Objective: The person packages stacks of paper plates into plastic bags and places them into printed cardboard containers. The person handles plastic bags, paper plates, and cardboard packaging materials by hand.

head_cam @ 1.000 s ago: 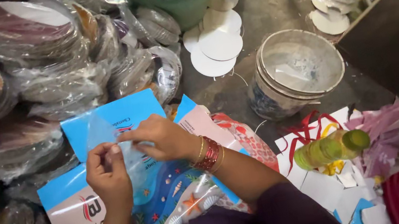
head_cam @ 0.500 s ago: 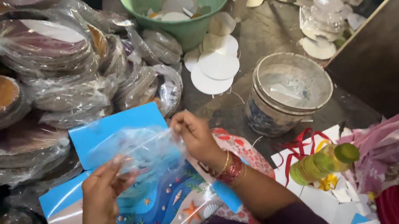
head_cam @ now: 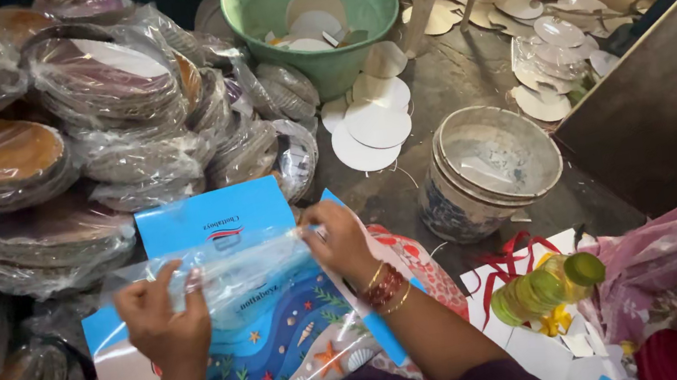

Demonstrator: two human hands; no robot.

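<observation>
Viewing from the head camera, I record both hands pinched on a clear plastic bag (head_cam: 235, 271), stretched flat between them above a blue printed sheet (head_cam: 219, 220) that lies on the person's lap. The left hand (head_cam: 164, 316) is closed on the bag's left edge, thumb on top and fingers curled beneath. The right hand (head_cam: 341, 242) is closed on the right edge near the bag's upper corner. Holding the two edges apart keeps the film taut and, in my judgement, its mouth easy to find.

The bag sits just in front of the person, between the hands, overlapping the blue sheet and a sea-patterned print (head_cam: 281, 348) below it. I cannot tell whether the bag holds anything.

Surroundings noted:
- wrapped stacks of round plates (head_cam: 103, 82) piled to the left, touching one another;
- a green basin (head_cam: 306, 22) beyond, holding white card discs;
- more white discs (head_cam: 373, 123) loose on the floor beside it;
- a worn bucket (head_cam: 486, 169) to the right, near the right forearm;
- a yellow-green bottle (head_cam: 547, 289) lying on scraps of paper.

Bangles show on both wrists.
</observation>
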